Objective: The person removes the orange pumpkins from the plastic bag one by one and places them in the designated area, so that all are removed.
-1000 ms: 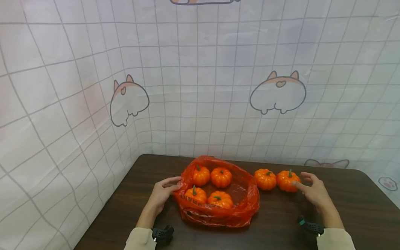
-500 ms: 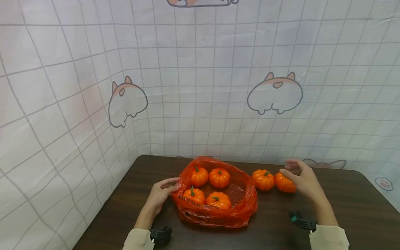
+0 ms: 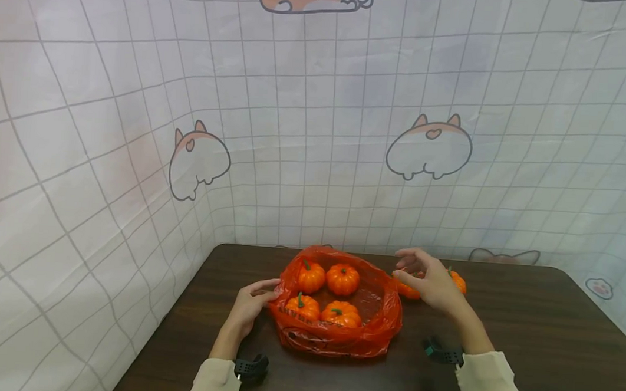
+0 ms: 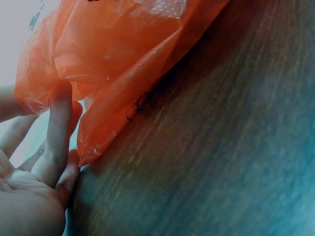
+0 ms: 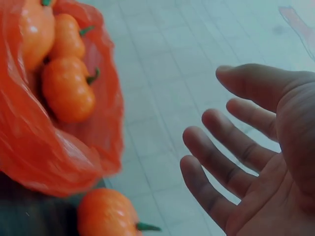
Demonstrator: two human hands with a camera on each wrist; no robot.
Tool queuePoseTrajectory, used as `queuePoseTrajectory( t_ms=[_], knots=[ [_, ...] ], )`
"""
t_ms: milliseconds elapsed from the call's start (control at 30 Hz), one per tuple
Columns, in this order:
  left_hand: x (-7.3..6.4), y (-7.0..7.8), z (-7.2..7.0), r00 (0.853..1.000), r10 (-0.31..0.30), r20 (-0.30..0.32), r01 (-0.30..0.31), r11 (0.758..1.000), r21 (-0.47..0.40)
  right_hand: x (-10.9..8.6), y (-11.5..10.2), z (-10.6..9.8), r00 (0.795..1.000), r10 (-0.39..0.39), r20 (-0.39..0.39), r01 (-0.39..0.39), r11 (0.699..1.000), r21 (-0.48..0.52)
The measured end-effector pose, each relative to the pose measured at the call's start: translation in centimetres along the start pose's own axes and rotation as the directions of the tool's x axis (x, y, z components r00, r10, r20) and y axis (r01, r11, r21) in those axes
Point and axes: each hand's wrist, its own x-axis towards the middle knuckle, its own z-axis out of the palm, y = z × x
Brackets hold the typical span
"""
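A red plastic bag [image 3: 332, 341] stands with its mouth open on the dark table, and several small orange pumpkins [image 3: 343, 280] with green stems lie inside it. At the bag's left side my left hand [image 3: 248, 307] pinches the rim; in the left wrist view a finger lies against the thin plastic [image 4: 113, 59]. My right hand [image 3: 436, 284] hovers with spread fingers above a pumpkin [image 3: 408, 291] just right of the bag, partly covering it in the head view. Nothing is in that palm in the right wrist view. Behind the right wrist, another pumpkin [image 3: 458, 281] is partly hidden.
The dark wood table [image 3: 540, 325] ends at the back against a white gridded cloth [image 3: 316, 131] with cartoon dog prints. The same cloth hangs along the left side. A black strap [image 3: 253, 366] is on each wrist.
My right hand has moved left, from the far-right pumpkin over to the one beside the bag. The far-right pumpkin rocked as the hand passed. My left hand has stayed at the bag.
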Motion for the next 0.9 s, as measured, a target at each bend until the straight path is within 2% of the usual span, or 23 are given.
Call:
queuePoseTrajectory(
  t_ms=[233,467,600,767,900],
  knots=[
    [0.0,0.0,0.0,1.0,0.01,0.007,-0.01,1.0,-0.018,0.4,-0.4,3.0,0.992,-0.014,0.128,0.007,0.998,0.056],
    [-0.2,0.1,-0.2,1.0,0.021,0.016,-0.021,1.0,0.001,0.7,-0.5,5.6,0.978,-0.088,0.19,0.068,0.992,0.107],
    [-0.3,0.2,-0.2,0.999,0.029,0.02,-0.03,0.999,0.023,0.7,-0.2,6.4,0.963,-0.098,0.25,0.069,0.99,0.125],
    [-0.2,0.1,-0.2,1.0,0.014,0.018,-0.014,1.0,0.002,0.6,0.5,7.4,0.937,-0.099,0.334,0.05,0.987,0.151],
    [0.0,0.0,-0.2,1.0,0.009,0.015,-0.009,1.0,-0.001,0.5,1.0,8.0,0.924,-0.1,0.368,0.046,0.987,0.152]
  ],
)
